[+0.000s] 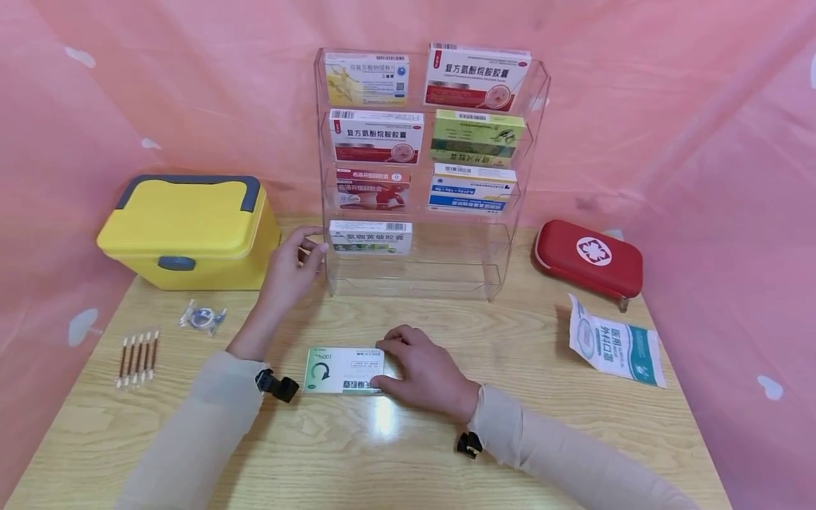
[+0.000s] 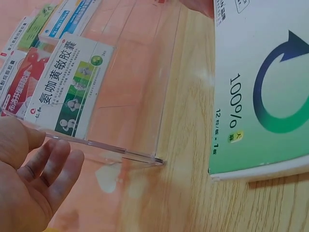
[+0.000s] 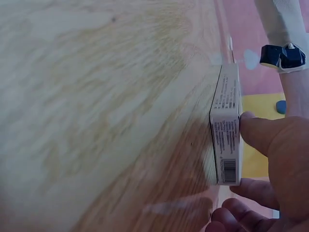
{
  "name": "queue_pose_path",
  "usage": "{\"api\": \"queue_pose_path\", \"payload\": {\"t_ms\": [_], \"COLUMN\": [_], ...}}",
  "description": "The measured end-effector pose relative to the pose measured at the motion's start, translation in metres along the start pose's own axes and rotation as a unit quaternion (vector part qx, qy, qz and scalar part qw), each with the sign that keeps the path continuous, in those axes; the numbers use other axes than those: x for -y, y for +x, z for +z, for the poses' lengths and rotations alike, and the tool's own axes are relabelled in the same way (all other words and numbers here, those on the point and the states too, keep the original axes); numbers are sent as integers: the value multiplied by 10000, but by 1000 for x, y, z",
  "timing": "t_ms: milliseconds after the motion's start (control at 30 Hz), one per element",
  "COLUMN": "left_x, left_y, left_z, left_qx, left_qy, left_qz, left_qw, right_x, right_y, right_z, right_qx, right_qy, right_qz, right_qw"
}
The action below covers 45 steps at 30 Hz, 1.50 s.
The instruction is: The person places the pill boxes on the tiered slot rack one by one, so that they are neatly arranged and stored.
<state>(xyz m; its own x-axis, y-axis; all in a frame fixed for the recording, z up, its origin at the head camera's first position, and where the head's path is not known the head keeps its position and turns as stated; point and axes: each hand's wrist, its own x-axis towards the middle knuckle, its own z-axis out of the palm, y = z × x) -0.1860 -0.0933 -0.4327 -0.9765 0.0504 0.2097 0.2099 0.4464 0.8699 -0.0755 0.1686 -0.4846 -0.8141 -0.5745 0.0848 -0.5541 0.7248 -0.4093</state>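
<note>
On the worktop (image 1: 408, 439), before you: one flat green-and-white box (image 1: 343, 370), lying face up, near the front of the clear rack (image 1: 510, 241).
Your right hand (image 1: 423, 372): lies on the box's right end; thumb pressed to its side and fingers (image 3: 256, 133) curled over the edge, gripping it.
Your left hand (image 1: 292, 265): raised at the rack's lower left corner; fingers (image 2: 55, 159) loosely open, holding nothing, just beside the clear edge.
Rack contents: seven medicine boxes in tiers; lowest is a white-and-green box (image 1: 370, 237), bottom left.
Left of the rack: yellow case (image 1: 188, 230) with grey handle.
Front left: row of swabs (image 1: 137, 358); small clear packet (image 1: 202, 316).
Right side: red pouch (image 1: 589, 258); white-and-teal mask packet (image 1: 615, 343).
</note>
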Motion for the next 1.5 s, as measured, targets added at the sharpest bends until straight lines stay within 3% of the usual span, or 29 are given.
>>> {"api": "queue_pose_path", "payload": {"t_ms": [167, 467, 667, 867, 1000, 1233, 1367, 1500], "left_x": [0, 0, 1, 2, 2, 2, 2, 2], "left_y": [0, 1, 0, 0, 0, 0, 0, 1], "left_z": [0, 1, 1, 0, 0, 1, 1, 1], "left_qx": [-4, 41, 67, 80, 60, 52, 71, 60], "left_qy": [9, 59, 72, 48, 17, 15, 38, -13], "left_qz": [-68, -134, -113, -53, 12, 12, -15, -42], "left_qw": [10000, 9999, 9999, 9999, 10000, 10000, 10000, 10000], "right_x": [-1, -17, -18, -9, -5, -5, -9, -22], "right_y": [2, 11, 8, -6, -15, -18, -15, -9], "right_z": [0, -12, -13, -13, -10, -10, -27, -61], "right_qx": [-159, -1023, -1076, -1133, -1114, -1128, -1304, -1676], "right_qy": [146, 172, 154, 381, 735, 1563, 1811, 1700], "right_qz": [-4, 122, 44, -478, -830, -980, -1057, -1040], "right_qw": [9998, 9945, 9941, 9917, 9876, 9763, 9690, 9655]}}
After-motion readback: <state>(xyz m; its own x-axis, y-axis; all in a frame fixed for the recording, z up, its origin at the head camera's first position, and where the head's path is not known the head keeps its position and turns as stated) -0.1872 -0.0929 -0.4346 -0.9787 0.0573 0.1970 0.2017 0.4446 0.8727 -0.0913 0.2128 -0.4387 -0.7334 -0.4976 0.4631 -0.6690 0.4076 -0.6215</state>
